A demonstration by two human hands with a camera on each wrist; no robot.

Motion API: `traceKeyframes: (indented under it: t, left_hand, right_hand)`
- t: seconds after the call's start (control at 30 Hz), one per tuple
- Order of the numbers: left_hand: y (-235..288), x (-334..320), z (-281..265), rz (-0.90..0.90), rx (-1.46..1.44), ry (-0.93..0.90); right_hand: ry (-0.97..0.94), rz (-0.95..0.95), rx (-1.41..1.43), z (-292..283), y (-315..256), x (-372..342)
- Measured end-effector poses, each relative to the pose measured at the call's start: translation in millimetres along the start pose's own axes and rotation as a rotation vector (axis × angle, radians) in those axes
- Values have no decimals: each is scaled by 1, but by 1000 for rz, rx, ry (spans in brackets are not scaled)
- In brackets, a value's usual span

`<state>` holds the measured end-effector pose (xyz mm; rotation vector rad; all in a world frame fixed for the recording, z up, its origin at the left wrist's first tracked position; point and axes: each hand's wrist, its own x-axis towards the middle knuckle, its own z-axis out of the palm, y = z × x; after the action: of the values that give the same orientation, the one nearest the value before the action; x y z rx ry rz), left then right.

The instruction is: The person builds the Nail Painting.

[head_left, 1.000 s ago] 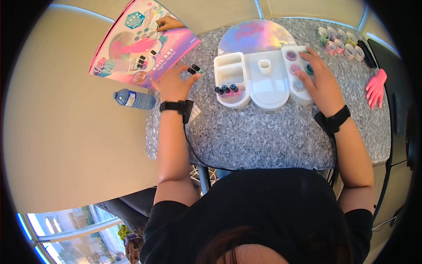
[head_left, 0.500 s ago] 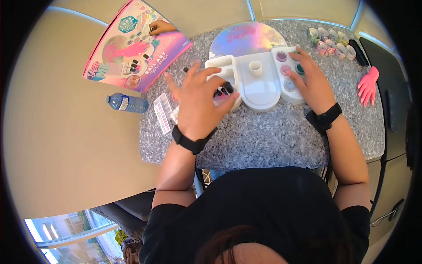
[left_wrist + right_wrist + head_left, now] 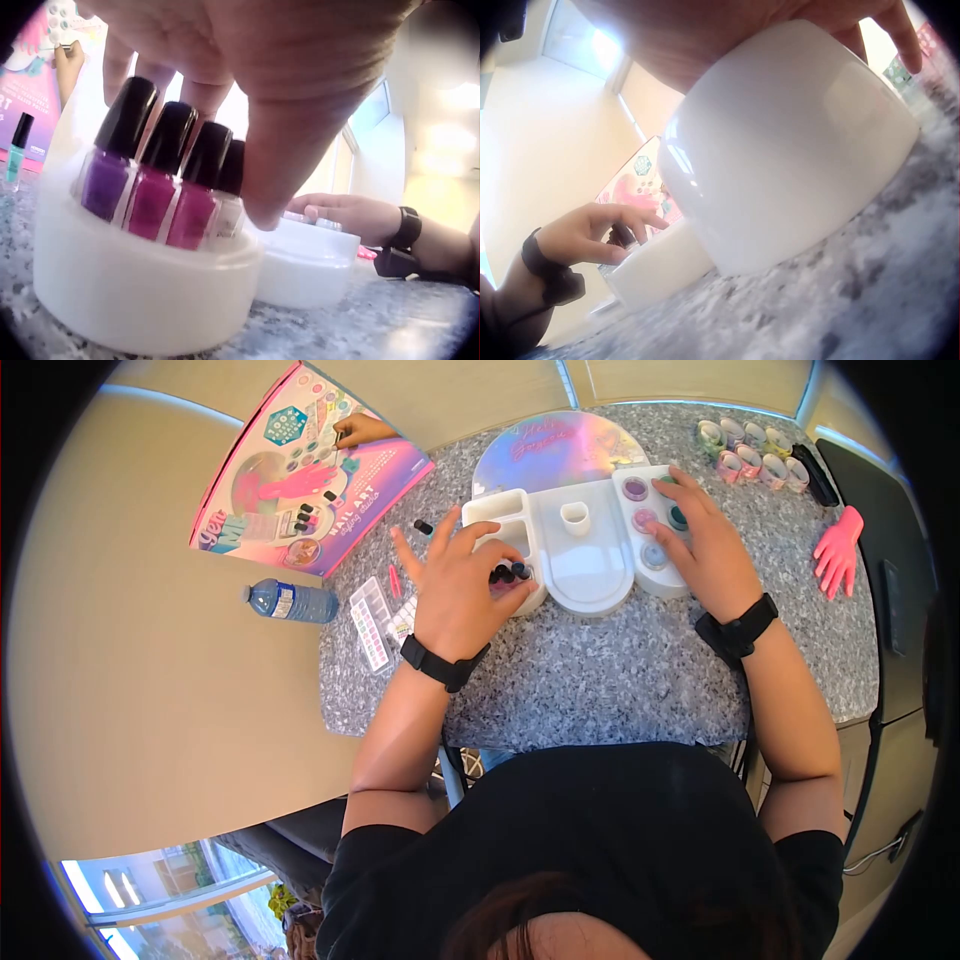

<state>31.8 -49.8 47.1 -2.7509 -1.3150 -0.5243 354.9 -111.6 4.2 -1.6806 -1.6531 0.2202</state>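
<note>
My left hand [image 3: 460,585] is over the left section of a white nail art tray [image 3: 585,575]. Its thumb and index finger pinch a nail polish bottle with pale contents [image 3: 229,217] and a black cap. That bottle stands in a row beside a purple bottle [image 3: 105,187] and two pink ones [image 3: 154,202] in the rounded front compartment. My right hand [image 3: 718,550] rests on the tray's right section, fingers spread over glitter pots, among them a purple pot [image 3: 635,488] and a silvery pot [image 3: 654,555]. Its palm partly hides the far edge there.
Left of the tray lie a teal polish bottle [image 3: 423,527], a pink stick [image 3: 395,581] and a nail sticker case [image 3: 370,625]. Beyond them are a water bottle [image 3: 290,601] and a product box [image 3: 310,470]. At right are a pink model hand [image 3: 838,553] and several tape rolls [image 3: 748,463].
My left hand has carried a polish bottle from beside the box rightward, then down into the tray's front left compartment. The teal bottle stays on the table. My right hand keeps its place.
</note>
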Motion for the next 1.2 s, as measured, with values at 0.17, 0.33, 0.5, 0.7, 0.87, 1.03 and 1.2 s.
traceKeyframes:
  t: [0.17,0.33,0.5,0.7,0.87,1.03,1.2]
  left_hand:
    - [-24,11,-25,-169,11,108]
    - [-81,23,-11,-419,343,146]
    - [-87,23,-1,-492,313,-54]
    - [-11,-33,-51,-270,92,197]
    - [38,-52,-48,-236,173,202]
    - [36,-53,-40,-253,185,233]
    - [38,-59,-49,-252,137,151]
  right_hand:
    - [34,-37,-22,2,3,0]
    - [31,-40,-20,2,3,1]
    - [25,-48,-17,1,3,0]
    - [35,-58,6,2,4,-1]
    - [28,-61,-20,2,4,-1]
    - [13,-38,-28,0,0,-2]
    - [17,-52,-23,0,1,-1]
